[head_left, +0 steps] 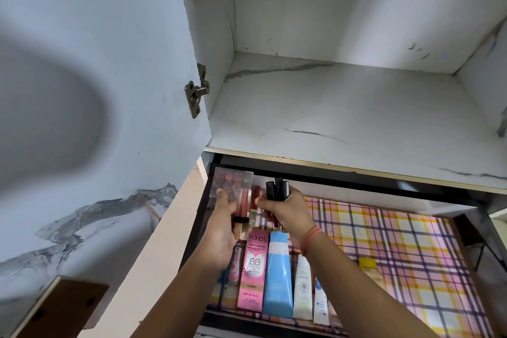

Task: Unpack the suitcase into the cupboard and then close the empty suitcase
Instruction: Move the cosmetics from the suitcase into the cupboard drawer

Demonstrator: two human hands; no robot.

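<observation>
fig.: unpacking step, cosmetics going into the cupboard drawer (411, 255), lower centre. left hand (223, 230) curls round gold-capped gloss tubes (242, 208), touching a clear box (233, 181); right hand (288, 214) clutches black lipsticks (277, 189). next move calls for setting these beside the tube row (277, 269). suitcase out of frame; box contents indistinct.

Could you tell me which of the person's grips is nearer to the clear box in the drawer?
Left. The left grip, holding gloss tubes, touches the clear box; the right grip, holding black tubes, is apart, off to its right.
</observation>
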